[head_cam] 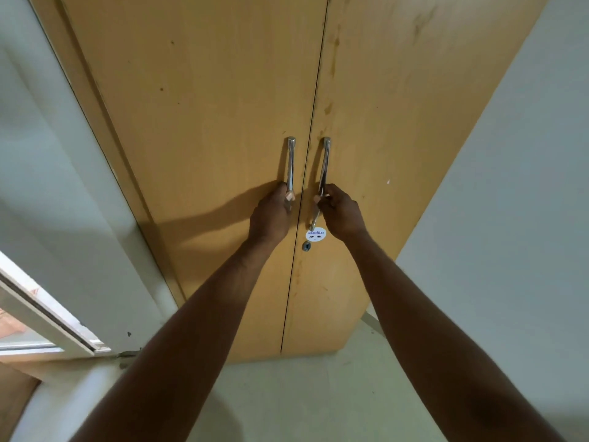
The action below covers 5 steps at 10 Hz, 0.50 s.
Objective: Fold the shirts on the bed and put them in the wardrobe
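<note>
A tall wooden wardrobe fills the view straight ahead, its two doors closed with a thin seam between them. Each door carries a vertical metal handle. My left hand grips the lower part of the left door handle. My right hand holds the lower part of the right door handle, fingers curled round it. No shirts and no bed are in view.
A small white round sticker and a keyhole sit below the handles. White walls flank the wardrobe on both sides. A window frame stands at the lower left. Pale floor lies below.
</note>
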{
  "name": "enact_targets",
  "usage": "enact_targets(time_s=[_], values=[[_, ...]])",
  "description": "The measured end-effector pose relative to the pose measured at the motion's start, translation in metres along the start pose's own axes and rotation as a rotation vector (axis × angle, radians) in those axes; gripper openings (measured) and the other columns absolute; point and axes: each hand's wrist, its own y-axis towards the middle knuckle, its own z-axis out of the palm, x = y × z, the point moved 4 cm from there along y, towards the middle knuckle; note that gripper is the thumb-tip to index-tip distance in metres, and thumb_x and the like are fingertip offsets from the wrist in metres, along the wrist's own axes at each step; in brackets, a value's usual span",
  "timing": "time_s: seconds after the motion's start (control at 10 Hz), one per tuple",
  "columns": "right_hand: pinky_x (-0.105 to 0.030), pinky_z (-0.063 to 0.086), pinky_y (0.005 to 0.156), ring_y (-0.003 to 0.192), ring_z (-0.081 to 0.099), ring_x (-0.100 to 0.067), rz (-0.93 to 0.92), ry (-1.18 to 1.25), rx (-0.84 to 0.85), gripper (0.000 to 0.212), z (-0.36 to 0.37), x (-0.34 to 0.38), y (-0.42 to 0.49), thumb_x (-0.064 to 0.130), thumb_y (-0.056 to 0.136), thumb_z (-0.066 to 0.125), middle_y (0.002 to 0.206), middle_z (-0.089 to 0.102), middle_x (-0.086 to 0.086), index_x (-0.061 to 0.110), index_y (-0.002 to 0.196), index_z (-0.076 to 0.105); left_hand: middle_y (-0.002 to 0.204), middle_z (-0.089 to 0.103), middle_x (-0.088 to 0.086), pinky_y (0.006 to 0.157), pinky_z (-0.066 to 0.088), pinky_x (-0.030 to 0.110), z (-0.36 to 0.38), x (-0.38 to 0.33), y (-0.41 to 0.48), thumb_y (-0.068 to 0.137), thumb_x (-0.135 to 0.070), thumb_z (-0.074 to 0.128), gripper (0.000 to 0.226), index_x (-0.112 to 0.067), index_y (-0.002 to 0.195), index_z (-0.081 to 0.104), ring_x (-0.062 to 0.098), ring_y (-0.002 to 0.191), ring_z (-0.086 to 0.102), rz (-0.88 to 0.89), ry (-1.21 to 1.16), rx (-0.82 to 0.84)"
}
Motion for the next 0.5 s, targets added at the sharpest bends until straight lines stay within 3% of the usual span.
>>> enact_targets(time_s=[0.1, 0.2, 0.3, 0.4, 0.5], values=[[-0.035, 0.049, 0.087, 0.107, 0.062, -0.021, 0.072, -0.011, 0.037, 0.027, -0.001, 0.006, -0.011, 0.029, 0.098, 0.055, 0.116, 0.067, -0.002, 0.018, 0.122, 0.059, 0.113, 0.065, 0.008, 0.083, 0.051, 0.042, -0.004, 0.001, 0.003, 0.104, -0.031, 0.037, 0.03, -0.014, 0.123, 0.053, 0.031, 0.102, 0.062, -0.012, 0.07, 0.115], [-0.027, 0.047, 0.075, 0.105, 0.062, -0.019, 0.115, -0.03, -0.006, 0.032, -0.007, 0.013, -0.026, 0.026, 0.098, 0.056, 0.121, 0.066, -0.001, 0.016, 0.128, 0.055, 0.109, 0.063, 0.013, 0.077, 0.044, 0.036, -0.007, 0.006, 0.003, 0.103, -0.045, 0.033, 0.042, -0.011, 0.116, 0.054, 0.034, 0.1, 0.06, -0.059, 0.086, 0.296], [-0.025, 0.048, 0.072, 0.102, 0.063, -0.019, 0.159, -0.065, -0.045, 0.036, -0.011, 0.023, -0.044, 0.03, 0.097, 0.058, 0.115, 0.068, -0.002, 0.017, 0.131, 0.053, 0.113, 0.062, 0.015, 0.076, 0.041, 0.035, -0.018, 0.014, 0.0, 0.101, -0.052, 0.033, 0.053, -0.008, 0.121, 0.053, 0.034, 0.103, 0.059, -0.044, 0.1, 0.429], [-0.029, 0.049, 0.079, 0.099, 0.064, -0.017, 0.175, -0.12, -0.093, 0.033, -0.016, 0.039, -0.063, 0.035, 0.095, 0.06, 0.109, 0.07, 0.001, 0.019, 0.124, 0.058, 0.12, 0.061, 0.016, 0.088, 0.047, 0.039, -0.034, 0.013, -0.003, 0.101, -0.051, 0.033, 0.055, -0.008, 0.128, 0.054, 0.035, 0.109, 0.058, 0.063, 0.134, 0.503], [-0.03, 0.053, 0.08, 0.097, 0.065, -0.015, 0.178, -0.248, -0.111, 0.028, -0.016, 0.057, -0.085, 0.034, 0.095, 0.061, 0.108, 0.072, 0.001, 0.02, 0.118, 0.063, 0.078, 0.059, 0.021, 0.069, 0.048, 0.039, -0.045, 0.018, -0.01, 0.1, -0.053, 0.035, 0.06, 0.0, 0.088, 0.062, 0.036, 0.076, 0.06, 0.107, 0.151, 0.553]])
